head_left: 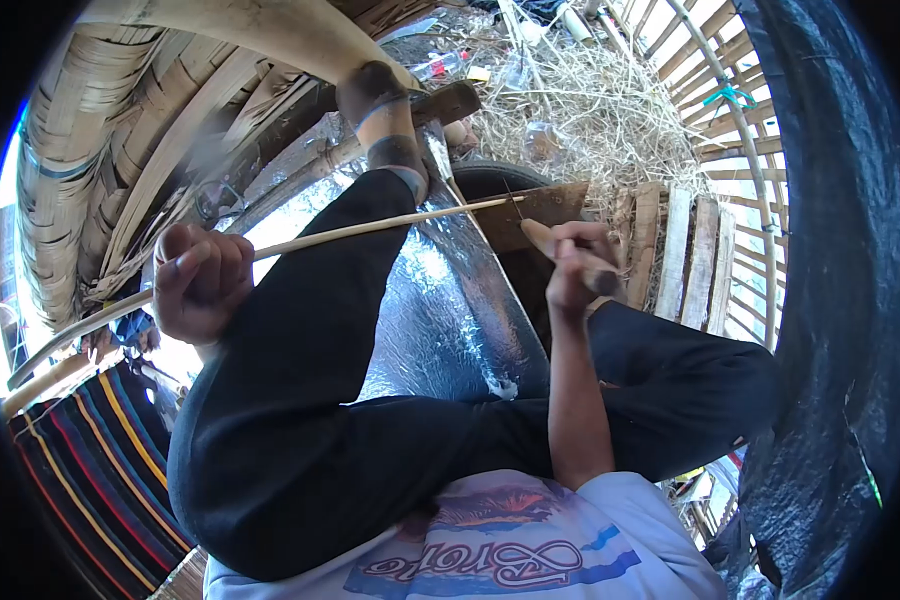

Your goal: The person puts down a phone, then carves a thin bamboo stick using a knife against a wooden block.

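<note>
My left hand (202,280) is closed round a long, thin, pale stick (355,230), probably cane or bamboo. The stick slants across my raised knee, its far tip near the middle of the view and its other end bending down to the left. In my right hand (578,265) is a knife (538,238), gripped by its thick wooden handle. Its narrow dark blade crosses the stick close to the tip; whether it touches cannot be told. Behind the tip is a flat brown piece (560,200), partly hidden.
A shiny dark sheet (450,310) lies between my legs. Dry straw (590,110) and litter cover the ground ahead. Wooden slats (685,255) and a dark plastic sheet (820,300) stand right. Left are woven bamboo (90,180) and a striped cloth (100,480). A thick pole (260,35) crosses above.
</note>
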The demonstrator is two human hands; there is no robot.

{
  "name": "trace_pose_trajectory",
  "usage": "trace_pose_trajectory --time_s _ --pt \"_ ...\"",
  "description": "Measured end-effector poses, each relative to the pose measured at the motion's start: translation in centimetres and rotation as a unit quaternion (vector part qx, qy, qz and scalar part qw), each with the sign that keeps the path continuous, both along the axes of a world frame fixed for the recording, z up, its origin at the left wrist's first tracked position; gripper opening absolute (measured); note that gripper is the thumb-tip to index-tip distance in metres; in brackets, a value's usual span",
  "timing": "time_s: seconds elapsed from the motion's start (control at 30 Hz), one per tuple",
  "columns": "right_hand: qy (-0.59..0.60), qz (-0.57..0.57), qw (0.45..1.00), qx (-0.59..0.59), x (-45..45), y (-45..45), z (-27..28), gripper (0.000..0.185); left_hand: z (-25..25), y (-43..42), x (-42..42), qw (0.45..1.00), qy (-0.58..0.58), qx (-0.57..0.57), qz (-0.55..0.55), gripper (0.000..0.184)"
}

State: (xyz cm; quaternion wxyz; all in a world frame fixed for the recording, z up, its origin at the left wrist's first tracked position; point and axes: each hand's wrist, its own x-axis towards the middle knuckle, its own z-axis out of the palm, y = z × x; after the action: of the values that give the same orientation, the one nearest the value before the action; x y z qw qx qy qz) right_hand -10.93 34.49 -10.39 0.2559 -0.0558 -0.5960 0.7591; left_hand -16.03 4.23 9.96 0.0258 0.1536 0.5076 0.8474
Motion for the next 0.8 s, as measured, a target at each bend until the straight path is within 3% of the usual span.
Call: trace_pose_trajectory --time_s 0.03,0.13,0.2,0.27,0.33,0.4,0.5,0.53,0.63,0.73,0.77,0.8 --pt "-0.020 0.003 0.997 0.073 0.0 -0.1 0.0 0.015 0.0 0.0 -0.1 1.000 0.002 -0.007 0.006 0.027" --pt "-0.028 0.019 0.991 0.127 -0.7 0.0 -0.4 0.016 0.4 0.1 -0.2 1.000 0.003 -0.015 0.007 0.027" --pt "-0.033 0.011 0.999 -0.039 -0.4 0.2 0.1 0.013 0.2 0.1 0.0 1.000 0.002 -0.003 0.000 0.027" --pt "-0.014 0.006 0.997 -0.079 -0.3 -0.1 0.6 0.011 0.2 0.2 0.1 1.000 -0.004 -0.002 -0.004 0.027" --pt "-0.054 0.008 0.995 0.084 -0.2 0.2 -1.1 0.009 0.1 0.1 -0.1 1.000 0.008 -0.004 0.006 0.025" --pt "-0.047 0.013 0.996 0.076 -0.5 0.3 -1.8 0.009 0.2 0.0 -0.1 1.000 0.008 -0.013 0.006 0.025" --pt "-0.012 0.043 0.994 -0.100 -0.5 0.7 0.6 0.006 0.2 0.1 0.2 1.000 -0.008 -0.012 0.026 0.026" --pt "-0.016 0.041 0.994 -0.098 -0.1 0.6 0.2 0.006 0.2 0.1 0.3 1.000 -0.012 -0.010 0.025 0.026" --pt "-0.050 0.045 0.995 0.079 0.0 0.7 -1.0 0.006 0.0 0.2 0.0 1.000 0.013 0.006 0.003 0.025" --pt "-0.040 0.017 0.998 0.042 -1.0 0.9 -0.5 0.011 0.2 -0.1 -0.1 1.000 0.015 -0.027 -0.003 0.027" --pt "-0.023 0.020 0.998 -0.055 -0.8 0.8 -0.2 0.011 0.1 -0.3 0.0 0.999 0.010 -0.036 0.001 0.028" --pt "-0.027 0.022 0.998 -0.056 -0.6 0.5 -0.3 0.011 0.2 -0.5 0.1 0.999 0.006 -0.037 0.002 0.028"
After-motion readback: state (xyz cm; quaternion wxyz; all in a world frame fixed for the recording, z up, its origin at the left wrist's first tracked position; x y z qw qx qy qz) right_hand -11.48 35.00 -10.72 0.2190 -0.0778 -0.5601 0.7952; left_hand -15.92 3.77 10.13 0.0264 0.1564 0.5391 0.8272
